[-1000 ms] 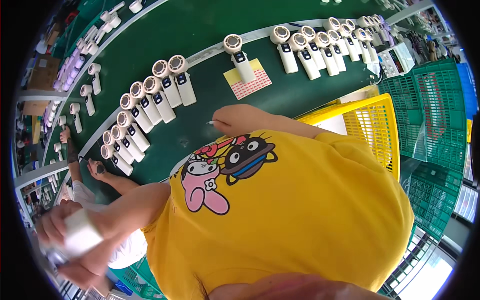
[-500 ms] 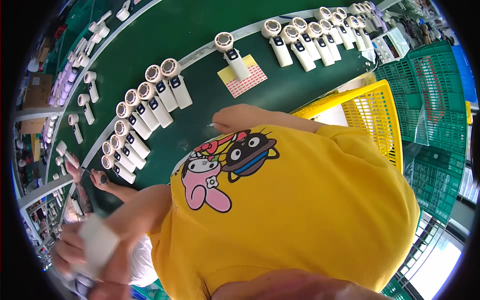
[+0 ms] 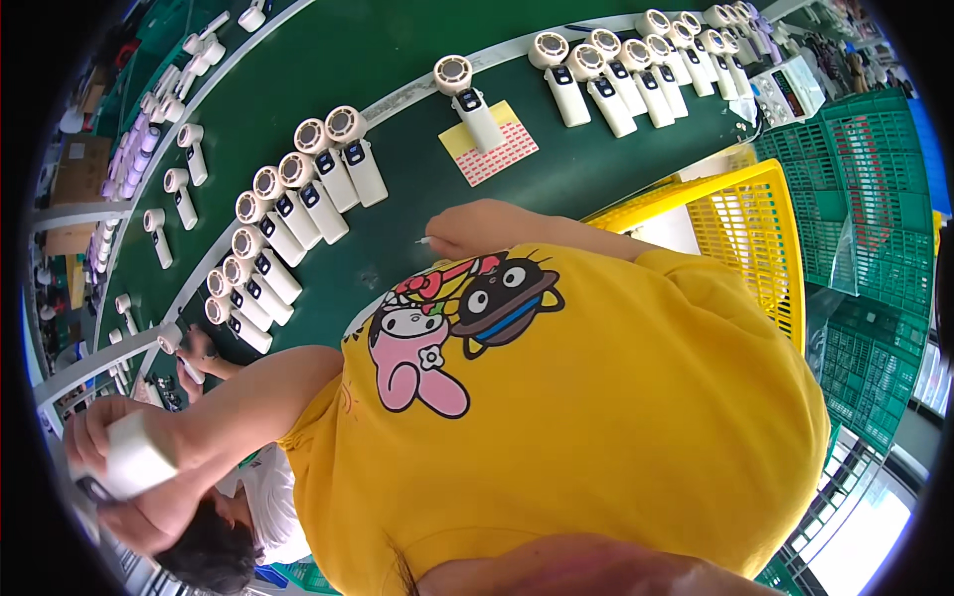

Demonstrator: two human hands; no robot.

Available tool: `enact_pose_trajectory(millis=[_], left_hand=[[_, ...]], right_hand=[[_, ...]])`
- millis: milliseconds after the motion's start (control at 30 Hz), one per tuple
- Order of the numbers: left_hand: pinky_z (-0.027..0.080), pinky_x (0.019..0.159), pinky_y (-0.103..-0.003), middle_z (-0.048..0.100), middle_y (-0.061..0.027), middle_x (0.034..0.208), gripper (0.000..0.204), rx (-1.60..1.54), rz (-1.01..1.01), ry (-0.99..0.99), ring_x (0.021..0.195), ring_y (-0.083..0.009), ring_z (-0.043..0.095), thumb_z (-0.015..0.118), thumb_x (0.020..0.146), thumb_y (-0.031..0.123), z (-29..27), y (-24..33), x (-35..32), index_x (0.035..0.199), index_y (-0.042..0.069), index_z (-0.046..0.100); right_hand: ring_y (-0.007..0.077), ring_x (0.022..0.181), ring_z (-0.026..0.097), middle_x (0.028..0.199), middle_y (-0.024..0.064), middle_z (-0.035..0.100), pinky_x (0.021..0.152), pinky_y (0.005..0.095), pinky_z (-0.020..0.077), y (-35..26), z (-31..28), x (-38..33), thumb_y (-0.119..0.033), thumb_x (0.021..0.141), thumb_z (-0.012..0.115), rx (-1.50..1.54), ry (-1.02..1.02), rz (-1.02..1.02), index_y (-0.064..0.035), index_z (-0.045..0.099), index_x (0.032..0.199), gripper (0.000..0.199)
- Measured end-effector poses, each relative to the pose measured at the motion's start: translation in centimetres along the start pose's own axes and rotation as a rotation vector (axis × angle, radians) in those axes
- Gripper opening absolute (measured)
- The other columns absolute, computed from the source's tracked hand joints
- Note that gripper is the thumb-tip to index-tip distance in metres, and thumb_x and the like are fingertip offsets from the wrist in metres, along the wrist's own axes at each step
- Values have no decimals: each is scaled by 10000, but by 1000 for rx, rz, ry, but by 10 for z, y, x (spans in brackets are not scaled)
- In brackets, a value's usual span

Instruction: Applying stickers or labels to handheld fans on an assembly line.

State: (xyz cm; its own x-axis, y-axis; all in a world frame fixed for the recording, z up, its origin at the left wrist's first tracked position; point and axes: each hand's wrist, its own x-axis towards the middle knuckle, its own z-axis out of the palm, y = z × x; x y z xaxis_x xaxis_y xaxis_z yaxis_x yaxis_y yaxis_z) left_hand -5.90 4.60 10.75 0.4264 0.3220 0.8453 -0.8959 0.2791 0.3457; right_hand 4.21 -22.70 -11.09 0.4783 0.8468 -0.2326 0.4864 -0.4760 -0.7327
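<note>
My left hand (image 3: 99,437), at the lower left, is closed round a white handheld fan (image 3: 141,457). The fan's pale handle and dark button panel show; its head is hidden. My right hand (image 3: 472,226) is closed above the green table, in front of my yellow shirt. From its fingertips sticks a small, thin white-tipped thing (image 3: 423,240), too small to name. Beyond that hand lies a sheet of small red labels (image 3: 497,157) on a yellow backing. One white fan (image 3: 480,121) lies partly over this sheet, its round head toward the far side.
A row of white fans (image 3: 288,221) lies to the left, another group (image 3: 611,104) at the far right. A yellow basket (image 3: 780,233) stands at the right beside green crates (image 3: 860,199). A co-worker's hands (image 3: 194,358) hold a fan at the left.
My left hand has moved outward to the left with the fan. My right hand has stayed nearly still. The co-worker's hands have shifted, and their head has come into view.
</note>
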Motion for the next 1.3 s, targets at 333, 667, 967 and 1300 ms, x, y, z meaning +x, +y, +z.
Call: enact_pose_trajectory(millis=[333,667,967,1300], left_hand=[[313,575,-276,408,-56,765,325,-19,-96,-127,591,-139,353,554,605,291,26,-11,-18,830,85,442],[312,632,-294,400,-54,777,399,176,-147,28,606,-125,354,533,690,243,14,-14,-30,988,12,402],[423,607,-258,478,-109,853,517,-601,-651,255,647,-165,459,600,651,138,-3,-78,-52,1084,-43,383],[341,843,-272,477,-105,1074,536,-301,-1228,-49,961,-160,445,508,741,88,64,-171,-152,1246,11,346]], right_hand=[[255,754,545,812,104,580,701,330,438,-1,8,7,-229,885,401,24,59,-58,-45,523,857,222],[249,773,554,880,95,609,712,317,432,-3,-20,-16,-253,888,408,150,193,168,-35,550,913,262],[142,726,516,800,39,570,621,258,422,-18,-54,-31,-224,867,444,1025,383,322,-71,576,885,203],[100,743,484,825,26,538,585,202,410,-21,-45,-7,-207,904,437,1156,827,108,-10,552,1023,258]])
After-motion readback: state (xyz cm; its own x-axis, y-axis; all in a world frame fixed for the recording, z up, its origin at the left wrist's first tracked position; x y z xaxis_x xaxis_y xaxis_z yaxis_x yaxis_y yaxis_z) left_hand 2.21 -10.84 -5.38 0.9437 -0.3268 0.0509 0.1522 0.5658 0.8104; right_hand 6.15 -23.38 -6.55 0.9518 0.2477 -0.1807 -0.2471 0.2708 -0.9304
